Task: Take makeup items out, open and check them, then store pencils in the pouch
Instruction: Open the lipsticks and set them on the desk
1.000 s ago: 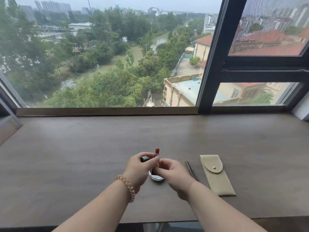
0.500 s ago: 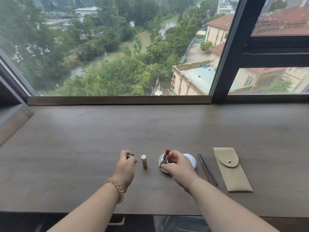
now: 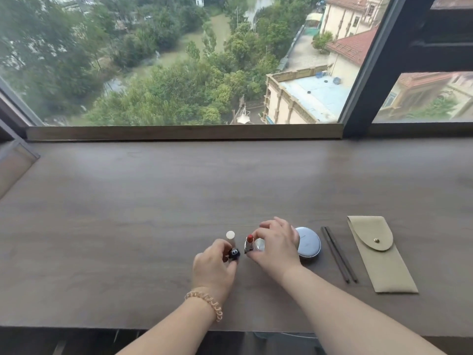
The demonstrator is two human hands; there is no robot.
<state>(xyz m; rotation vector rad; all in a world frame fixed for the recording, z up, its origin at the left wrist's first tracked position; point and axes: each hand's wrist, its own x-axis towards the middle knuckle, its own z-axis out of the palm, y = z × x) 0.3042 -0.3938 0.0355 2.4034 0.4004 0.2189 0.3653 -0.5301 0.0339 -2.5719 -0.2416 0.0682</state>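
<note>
An open red lipstick stands upright on the wooden counter, pinched near its base by my right hand. My left hand holds the dark lipstick cap just left of it. A small beige tube stands upright behind the cap. A round pale-blue compact lies right of my right hand, partly hidden by it. Two dark pencils lie side by side further right. The beige pouch lies flat beside them with its snap flap shut.
A window sill and a dark window frame run along the far side of the counter. The counter's front edge lies near my forearms. A slanted panel stands at the far left.
My hands parted, then came back together low over the counter. The lipstick went from raised to standing on the counter, and the cap now sits close beside it. The camera tilted further down.
</note>
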